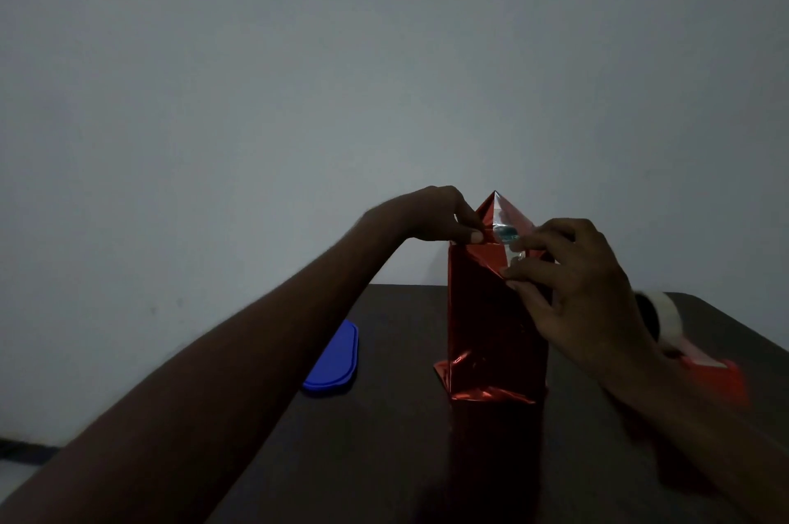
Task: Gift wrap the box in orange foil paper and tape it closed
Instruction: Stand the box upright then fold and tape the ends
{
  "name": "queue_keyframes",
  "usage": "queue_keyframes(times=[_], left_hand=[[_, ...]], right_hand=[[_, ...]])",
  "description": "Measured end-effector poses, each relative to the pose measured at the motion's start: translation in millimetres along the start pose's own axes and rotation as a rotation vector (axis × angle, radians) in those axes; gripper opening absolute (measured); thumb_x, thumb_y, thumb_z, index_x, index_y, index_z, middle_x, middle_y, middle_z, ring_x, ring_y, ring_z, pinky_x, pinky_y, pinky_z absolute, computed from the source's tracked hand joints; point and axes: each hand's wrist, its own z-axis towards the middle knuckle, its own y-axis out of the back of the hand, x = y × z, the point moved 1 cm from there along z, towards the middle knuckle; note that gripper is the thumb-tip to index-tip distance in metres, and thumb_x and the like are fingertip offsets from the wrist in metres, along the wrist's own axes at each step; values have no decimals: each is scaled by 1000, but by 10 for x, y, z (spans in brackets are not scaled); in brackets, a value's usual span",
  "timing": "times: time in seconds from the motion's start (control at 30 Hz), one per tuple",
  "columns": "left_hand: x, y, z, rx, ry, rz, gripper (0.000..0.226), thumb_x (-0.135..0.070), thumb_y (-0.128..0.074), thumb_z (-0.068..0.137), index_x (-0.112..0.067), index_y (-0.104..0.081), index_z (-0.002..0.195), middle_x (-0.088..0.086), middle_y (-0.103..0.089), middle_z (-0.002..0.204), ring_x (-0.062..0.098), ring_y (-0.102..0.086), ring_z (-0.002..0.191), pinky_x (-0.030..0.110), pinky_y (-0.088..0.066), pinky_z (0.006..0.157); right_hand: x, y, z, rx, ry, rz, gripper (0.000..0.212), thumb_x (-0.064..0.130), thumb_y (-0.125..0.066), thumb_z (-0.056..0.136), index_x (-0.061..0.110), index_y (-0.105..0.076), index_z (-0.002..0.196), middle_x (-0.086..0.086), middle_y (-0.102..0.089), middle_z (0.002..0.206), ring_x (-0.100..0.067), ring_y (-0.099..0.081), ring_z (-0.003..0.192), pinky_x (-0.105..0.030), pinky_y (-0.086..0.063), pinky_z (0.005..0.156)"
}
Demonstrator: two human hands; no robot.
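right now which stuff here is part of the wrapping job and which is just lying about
Part of the job:
foil-wrapped box, standing upright
left hand and right hand, both pinching the top folds
tape roll

Lying about:
blue lid on the table

A tall box (497, 323) wrapped in orange foil paper (474, 378) stands upright on a dark table (384, 459). The left hand (444, 216) pinches the folded foil at the top left corner. The right hand (585, 293) pinches the foil flap on the near top edge. Left of the left forearm lies a blue lid (335, 359). Behind the right wrist is a tape dispenser (666, 323), blurred.
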Motion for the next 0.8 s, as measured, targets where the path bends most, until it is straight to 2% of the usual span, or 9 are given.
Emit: queue_keyframes(times=[0.07,0.17,0.23,0.37,0.47,0.63,0.73,0.8], left_hand=[[-16,26,25,37,17,11,34,-31,-59,97,-19,-65,128,4,-62,124,12,-53,105,23,-36,88],[-41,75,50,75,49,-36,36,-36,-58,96,-16,-68,125,-2,-66,110,19,-56,117,32,-43,99],[-68,102,54,92,75,-71,40,-45,-62,92,-20,-70,122,-3,-66,116,20,-57,117,37,-45,100],[-60,69,58,81,63,-86,41,-43,-65,90,-20,-68,124,-1,-61,130,15,-54,120,28,-41,96],[-33,26,37,53,48,-116,40,-41,-65,90,-20,-69,124,0,-61,130,12,-53,116,25,-38,93],[-46,21,-8,52,35,-137,40,-41,-65,90,-21,-68,124,-3,-63,123,10,-54,111,29,-41,98],[-61,17,-26,44,40,-160,40,-39,-64,91,-20,-66,127,-6,-56,113,7,-50,104,24,-37,90],[-56,6,-24,36,32,-165,40,-39,-64,91,-21,-66,126,-3,-57,116,7,-49,103,26,-39,87]], right_hand=[[12,-4,-9,-8,6,-6,23,14,-85,69,11,-78,91,-7,-71,107,-32,-56,110,-39,-48,85],[21,-4,-11,-16,9,-15,23,13,-86,69,10,-78,90,-8,-71,107,-33,-56,110,-40,-49,85],[18,-7,-18,-17,3,-28,23,13,-86,69,10,-78,90,-8,-70,108,-34,-55,111,-39,-47,86],[0,-18,-28,-34,9,-40,24,13,-85,70,11,-78,92,-9,-70,109,-33,-55,111,-38,-46,87],[18,11,-33,-58,-4,-14,32,13,-82,73,11,-75,104,-10,-68,113,-33,-54,112,-38,-46,87],[7,122,-54,-100,-54,44,48,13,-78,76,6,-65,122,-10,-65,119,-27,-53,115,-29,-40,91],[-71,202,-76,-137,-157,61,36,10,-75,79,4,-68,114,-10,-69,108,-25,-60,101,-28,-43,81],[-173,259,-106,-147,-275,42,22,10,-72,83,8,-72,105,-9,-71,96,-25,-63,85,-30,-46,71]])
